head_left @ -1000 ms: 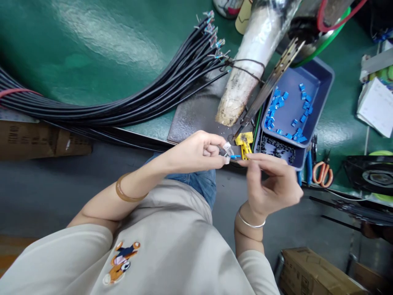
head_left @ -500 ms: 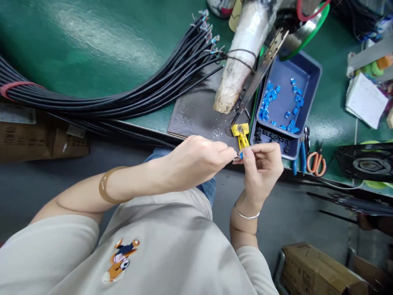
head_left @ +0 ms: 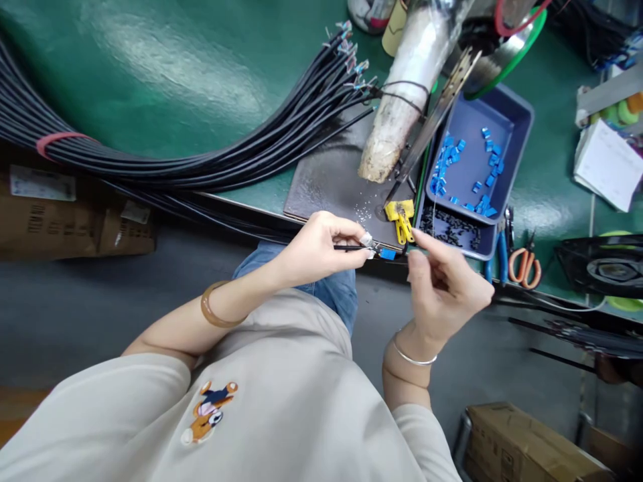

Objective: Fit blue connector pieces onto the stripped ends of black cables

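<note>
The left hand (head_left: 324, 251) pinches a black cable (head_left: 346, 248) tipped with a blue connector (head_left: 387, 254); the right hand (head_left: 447, 288), fingertips parted, is just beside it. One blue-grey tray (head_left: 467, 161) holds loose blue pieces (head_left: 485, 206), another (head_left: 483, 253) black parts (head_left: 455, 231).

Our left forearm (head_left: 246, 291) extends forward and rightward, and our left hand (head_left: 321, 251) is closed in a pinch between thumb and forefinger. Our right forearm (head_left: 408, 380) points more steeply forward; our right hand (head_left: 449, 281) faces the left, thumb and index finger parted, remaining fingers bent.
</note>
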Tool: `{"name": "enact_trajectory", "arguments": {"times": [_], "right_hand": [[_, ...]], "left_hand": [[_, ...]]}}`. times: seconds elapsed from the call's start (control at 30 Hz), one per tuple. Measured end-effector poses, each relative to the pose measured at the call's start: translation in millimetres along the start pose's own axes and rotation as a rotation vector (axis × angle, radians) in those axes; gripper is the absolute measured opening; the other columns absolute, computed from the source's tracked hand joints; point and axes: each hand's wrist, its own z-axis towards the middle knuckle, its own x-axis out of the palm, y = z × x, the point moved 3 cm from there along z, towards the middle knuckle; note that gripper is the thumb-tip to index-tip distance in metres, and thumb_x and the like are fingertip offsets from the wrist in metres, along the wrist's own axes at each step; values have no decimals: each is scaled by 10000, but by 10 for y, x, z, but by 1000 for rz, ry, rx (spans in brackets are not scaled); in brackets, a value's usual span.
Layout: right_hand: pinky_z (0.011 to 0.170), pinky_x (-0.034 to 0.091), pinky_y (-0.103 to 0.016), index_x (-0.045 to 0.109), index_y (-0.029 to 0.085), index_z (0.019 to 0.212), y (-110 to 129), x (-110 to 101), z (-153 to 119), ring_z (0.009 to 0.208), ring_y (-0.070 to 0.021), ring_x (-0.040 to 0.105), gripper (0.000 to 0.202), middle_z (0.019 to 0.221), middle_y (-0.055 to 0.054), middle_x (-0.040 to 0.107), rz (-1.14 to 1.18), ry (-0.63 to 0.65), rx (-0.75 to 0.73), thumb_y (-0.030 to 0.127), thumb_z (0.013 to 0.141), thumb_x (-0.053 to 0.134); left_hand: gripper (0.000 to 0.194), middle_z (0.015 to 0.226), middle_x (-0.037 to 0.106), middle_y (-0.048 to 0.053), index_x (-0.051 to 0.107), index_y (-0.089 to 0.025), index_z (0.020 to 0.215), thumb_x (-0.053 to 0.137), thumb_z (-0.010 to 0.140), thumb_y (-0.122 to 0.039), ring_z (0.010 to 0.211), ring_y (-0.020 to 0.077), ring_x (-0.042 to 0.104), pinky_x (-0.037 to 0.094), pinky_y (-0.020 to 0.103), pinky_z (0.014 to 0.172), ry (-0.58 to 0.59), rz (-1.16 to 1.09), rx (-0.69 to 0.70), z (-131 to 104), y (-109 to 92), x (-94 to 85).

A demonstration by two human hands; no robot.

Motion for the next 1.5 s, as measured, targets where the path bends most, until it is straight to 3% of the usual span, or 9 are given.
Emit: {"name": "enact_trajectory", "arguments": {"times": [0.17,0.67,0.77,0.87,1.0,1.17,1.27,1.37,1.5], "right_hand": [[528,427,-192,724,251,1075,15,60,16,513,-51,512,249,652,49,646,-6,262,-68,152,859,650],[550,376,-205,625,198,851,2,106,126,535,-46,489,49,668,48,610,-119,469,-248,157,878,623],[513,341,-203,583,196,794,28,159,101,499,-38,430,98,600,72,507,-107,379,-180,134,857,624],[433,283,-192,581,207,775,-20,216,58,441,-29,354,107,572,89,456,127,276,116,202,862,644],[461,358,-193,641,205,872,-109,204,44,500,-56,497,117,614,62,562,290,66,353,322,873,649],[453,340,-197,606,183,706,-134,265,67,463,-48,476,253,535,64,556,414,273,412,352,893,626],[455,339,-199,583,186,697,-118,281,75,462,-44,465,266,537,69,553,486,268,378,346,908,606],[439,313,-214,609,193,709,-105,271,92,459,-45,466,221,545,67,548,351,206,317,323,885,643],[408,321,-210,647,218,917,-100,211,126,432,-47,452,132,537,82,494,321,-40,274,346,883,639]], "left_hand": [[75,600,523,-25,652,-100,688,650,721,-167,569,64,454,398,179,551,37,28,25,15,17,10],[35,619,550,-29,648,-106,732,632,742,-136,557,45,405,331,162,510,66,101,120,46,32,-3],[47,687,592,-16,647,-108,809,636,772,-135,532,31,370,308,161,476,-53,60,167,36,4,3],[68,700,574,-10,626,-114,787,656,799,-173,529,30,384,333,160,471,-81,-59,179,26,-25,-2],[87,723,575,-7,608,-122,795,675,799,-178,518,25,417,351,157,464,-77,-136,139,28,-50,-40],[60,731,610,2,615,-125,777,672,795,-130,620,54,538,438,148,557,-49,-71,264,23,-104,-58],[45,724,623,8,640,-125,767,652,789,-88,660,72,562,452,166,600,-82,99,408,7,-144,-59],[52,706,607,4,631,-130,757,651,789,-95,639,72,542,437,178,587,-133,159,418,14,-123,-52],[78,696,541,-16,585,-141,787,663,791,-147,538,41,450,358,168,474,-155,12,224,66,-5,-44]]}}
